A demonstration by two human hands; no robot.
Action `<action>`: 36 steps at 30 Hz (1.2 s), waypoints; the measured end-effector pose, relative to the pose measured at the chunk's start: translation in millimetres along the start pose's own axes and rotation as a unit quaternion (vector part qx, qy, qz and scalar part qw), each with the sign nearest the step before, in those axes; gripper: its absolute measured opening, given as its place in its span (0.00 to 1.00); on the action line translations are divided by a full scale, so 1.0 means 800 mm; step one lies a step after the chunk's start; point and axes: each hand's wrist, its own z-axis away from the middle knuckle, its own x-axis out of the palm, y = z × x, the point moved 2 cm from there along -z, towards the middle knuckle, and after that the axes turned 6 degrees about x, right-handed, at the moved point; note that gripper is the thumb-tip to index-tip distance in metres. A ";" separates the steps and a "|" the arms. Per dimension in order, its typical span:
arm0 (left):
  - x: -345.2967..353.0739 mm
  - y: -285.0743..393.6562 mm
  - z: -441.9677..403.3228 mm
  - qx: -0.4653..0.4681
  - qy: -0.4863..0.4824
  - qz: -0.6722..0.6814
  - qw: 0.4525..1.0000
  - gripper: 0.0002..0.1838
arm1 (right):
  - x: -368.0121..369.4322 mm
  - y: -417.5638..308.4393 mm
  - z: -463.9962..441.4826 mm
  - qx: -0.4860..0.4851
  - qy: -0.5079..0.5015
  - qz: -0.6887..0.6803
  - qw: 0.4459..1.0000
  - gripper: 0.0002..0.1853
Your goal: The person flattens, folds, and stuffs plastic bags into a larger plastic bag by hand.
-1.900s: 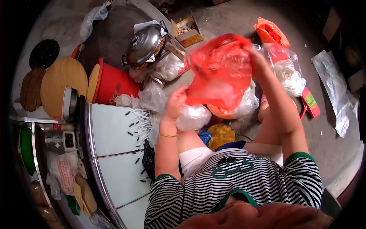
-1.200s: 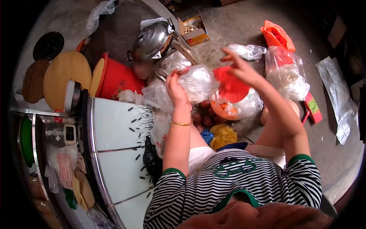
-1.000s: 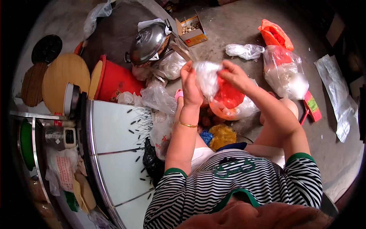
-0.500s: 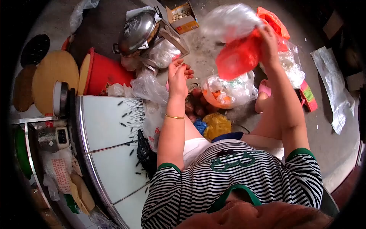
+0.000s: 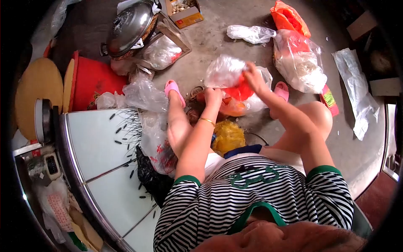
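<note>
Bag handling mid-frame: right hand grasping red bag, left hand curled at clear bag, grip unclear; next move calls for steady hold

Shirt was short-sleeved, in narrow black and white stripes, with a green collar and green bands finishing both sleeves. Green motif, looping outline, sat across the chest. White shorts below. Thin gold-coloured bangle circled the left wrist. Pink slipper showed far left, matching one far right.
</note>
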 end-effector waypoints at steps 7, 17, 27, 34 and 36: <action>-0.007 -0.022 -0.001 -0.135 -0.110 0.467 0.867 0.11 | 0.089 0.126 0.006 -0.022 -0.194 0.493 0.848 0.13; 0.004 0.025 0.028 -0.148 -0.269 0.482 0.821 0.13 | 0.172 0.194 -0.016 -0.118 -0.273 0.589 0.752 0.15; 0.029 -0.011 -0.002 -0.181 -0.273 0.414 0.849 0.05 | 0.144 0.176 -0.050 -0.133 -0.450 0.546 0.695 0.17; 0.026 -0.009 -0.011 -0.252 -0.229 0.310 0.888 0.09 | 0.065 0.026 -0.084 -0.293 -0.587 0.369 0.658 0.19; 0.025 -0.015 -0.011 -0.242 -0.236 0.303 0.891 0.15 | 0.030 -0.006 -0.136 -0.014 -0.659 0.288 0.695 0.19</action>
